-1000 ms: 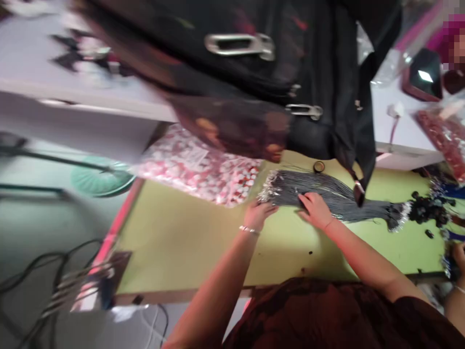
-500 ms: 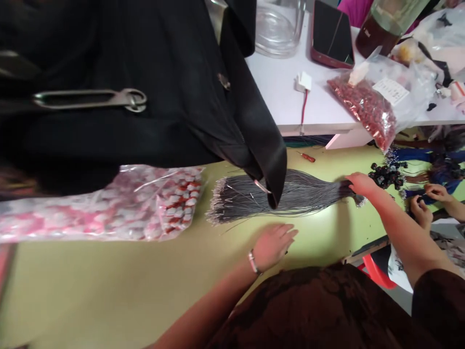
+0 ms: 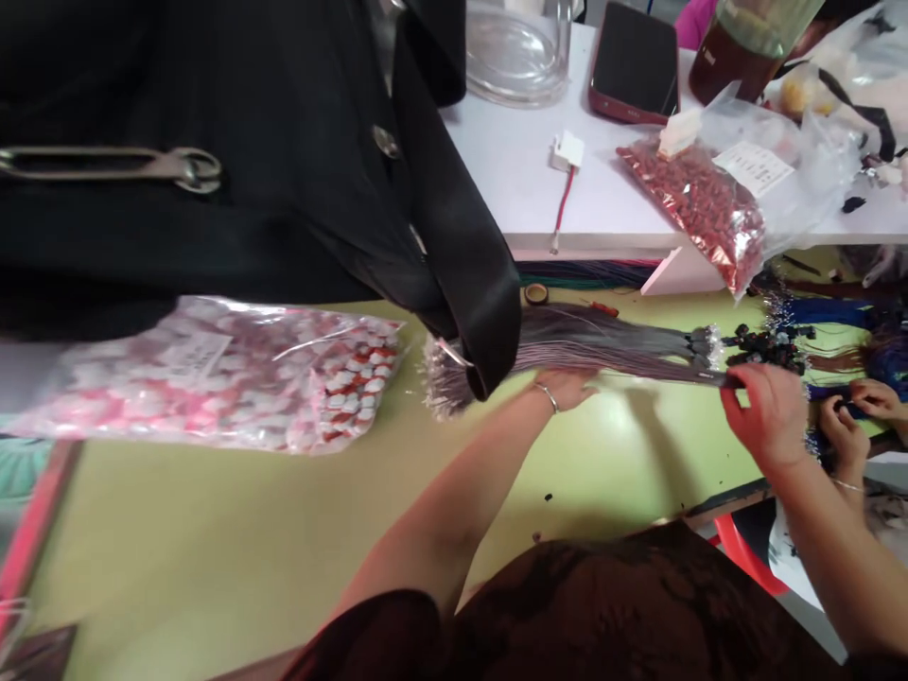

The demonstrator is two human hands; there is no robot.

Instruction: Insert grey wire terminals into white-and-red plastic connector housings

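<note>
A bundle of thin grey wires (image 3: 602, 340) lies lengthwise on the green table, with pale terminals at both ends. Between the thumb and fingers of my right hand (image 3: 770, 416) is the dark end of a few grey wires, drawn slightly apart from the bundle on its near side. My left hand (image 3: 564, 386), with a bracelet at the wrist, touches the near edge of the bundle around its middle. Its fingers are partly hidden along the wires, so their grip is unclear. The strap of a black bag (image 3: 472, 246) hangs over the bundle's left part.
Left of the wires lies a plastic bag of white and red parts (image 3: 284, 378). The white shelf (image 3: 511, 189) carries a phone (image 3: 635, 61), a glass jar (image 3: 517, 52) and a bag of red pieces (image 3: 702, 189). A co-worker's hands (image 3: 851, 421) are at the far right.
My right hand has let go of the bundle's right end and now pinches a few wires nearer to me. My left hand has moved from the bare table up to the bundle.
</note>
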